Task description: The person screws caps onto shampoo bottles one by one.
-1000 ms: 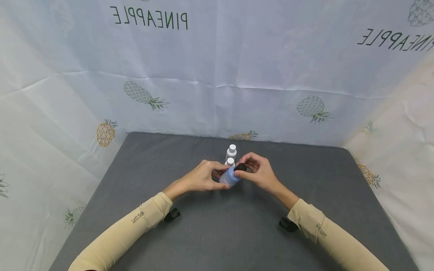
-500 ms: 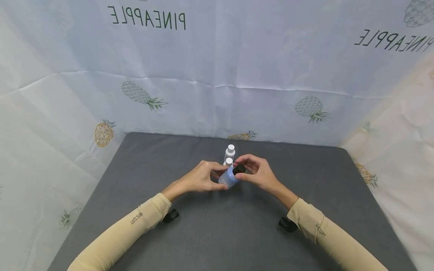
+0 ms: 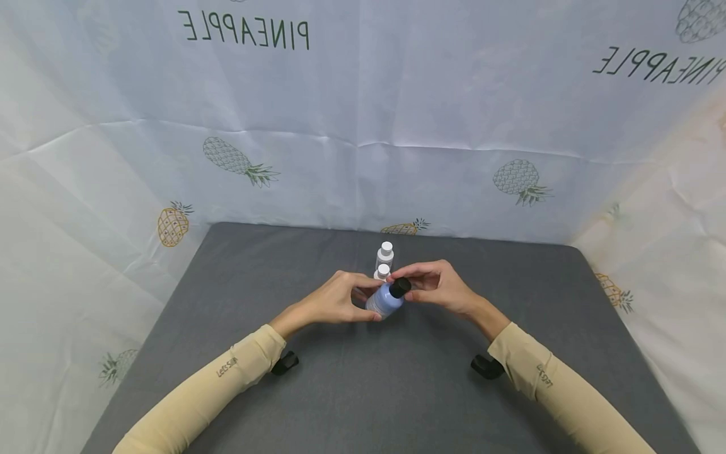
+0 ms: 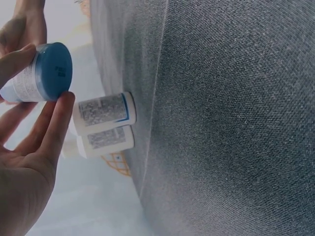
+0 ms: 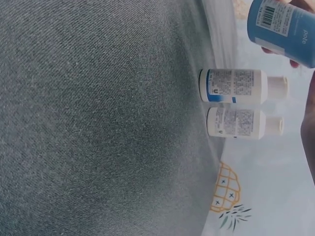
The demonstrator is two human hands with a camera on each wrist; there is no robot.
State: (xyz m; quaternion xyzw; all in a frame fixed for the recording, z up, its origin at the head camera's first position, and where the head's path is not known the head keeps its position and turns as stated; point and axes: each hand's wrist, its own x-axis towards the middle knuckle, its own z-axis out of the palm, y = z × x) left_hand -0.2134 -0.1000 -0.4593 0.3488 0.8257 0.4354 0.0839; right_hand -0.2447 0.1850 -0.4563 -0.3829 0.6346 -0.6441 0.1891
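Note:
A blue bottle [image 3: 384,301] with a black cap [image 3: 399,287] is held tilted above the table, its cap end toward the right. My left hand [image 3: 334,299] grips the bottle's body between thumb and fingers. At the cap, my right hand [image 3: 442,289] has its thumb on the near right side and its fingers reaching along the far side. The left wrist view shows the bottle's round blue base [image 4: 56,71]. In the right wrist view a barcode label [image 5: 275,18] is visible on the bottle.
Two white bottles, a nearer one [image 5: 234,86] and a farther one [image 5: 238,123], stand upright on the grey table [image 3: 363,391] just beyond my hands. A curtain with pineapple prints [image 3: 317,176] hangs behind the table.
My right hand has shifted slightly right, and its fingers are straighter around the cap, which shows more now. My left hand keeps its grip on the bottle, almost unmoved.

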